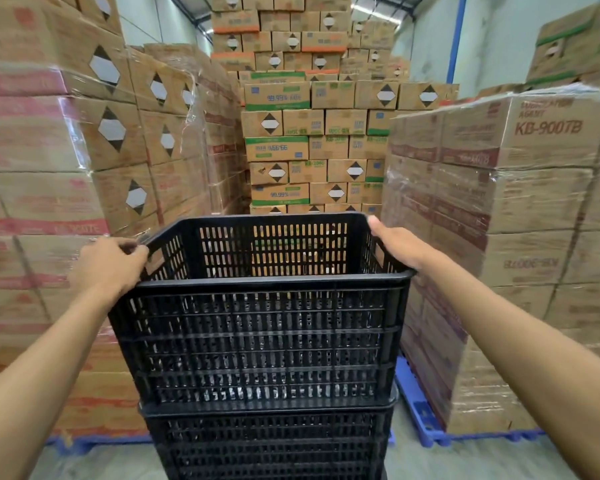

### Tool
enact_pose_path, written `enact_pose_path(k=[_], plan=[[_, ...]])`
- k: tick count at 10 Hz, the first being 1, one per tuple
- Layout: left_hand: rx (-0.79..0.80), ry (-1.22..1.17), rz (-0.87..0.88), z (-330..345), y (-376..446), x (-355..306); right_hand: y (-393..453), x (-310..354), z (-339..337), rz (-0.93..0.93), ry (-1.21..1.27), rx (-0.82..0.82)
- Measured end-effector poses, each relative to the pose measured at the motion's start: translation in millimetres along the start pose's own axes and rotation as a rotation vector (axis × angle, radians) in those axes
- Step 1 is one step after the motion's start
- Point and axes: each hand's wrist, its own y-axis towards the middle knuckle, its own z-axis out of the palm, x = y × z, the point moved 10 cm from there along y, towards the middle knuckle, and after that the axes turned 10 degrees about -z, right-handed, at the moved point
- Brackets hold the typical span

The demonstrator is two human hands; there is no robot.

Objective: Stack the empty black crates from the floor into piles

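- The top crate [257, 341], black with slotted walls, sits on a second black crate [267, 445]; the two form one pile at the centre of the view.
- The top crate is empty: the far wall shows through its open interior.
- The left hand [110, 266] grips the left rim of the top crate, with its fingers [132, 245] curled closed over the edge near the far left corner.
- The right hand [395, 245] lies along the right rim of the same crate, thumb inside the wall. Whether the remaining fingers close round the outside cannot be told, as they are hidden behind the hand.
- Both forearms extend forward from the lower corners of the view.
- Shrink-wrapped cardboard boxes [534, 202] on a blue pallet [426, 424] stand just beside the pile on the right.
- Further wrapped boxes stand at left, and a tall stack [309, 126] stands beyond the pile.
- The floor [465, 459] is bare concrete.
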Motion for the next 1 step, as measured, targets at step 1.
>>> enact_pose_path(k=[1], plan=[[-0.043,-0.587,-0.132,-8.4,-43.8,31.6,-37.8,-24.8,-7.1,0.026,0.471,-0.253]])
